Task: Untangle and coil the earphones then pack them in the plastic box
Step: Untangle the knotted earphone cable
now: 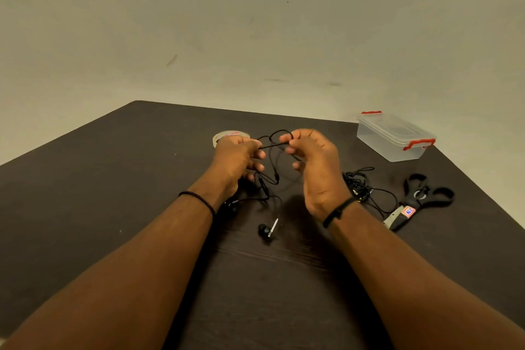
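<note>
Thin black wired earphones (272, 167) were held up over the middle of the table, cable looping between both hands. Left hand (237, 159) pinched the cable with curled fingers; right hand (311, 162) did the same, fingertips closed on a strand near the top loop. Slack hung down in tangles to the surface; one black earbud with a silver stem (267, 229) lay on the table between the forearms.

A second bundle of black cable (359, 186) lay coiled just right of the right wrist. Black-handled scissors (420, 197) rested beside it, further right. The clear rectangular plastic box with red clips (393, 136) stood lid-on near the far right edge, well apart from the hands. A roll of tape (227, 135) sat behind the left hand, partly hidden.

Surface: dark brown wood-grain table (113, 193), matte. Room: plain off-white wall (255, 23) with scattered scuff marks, meeting the table's far edge.
</note>
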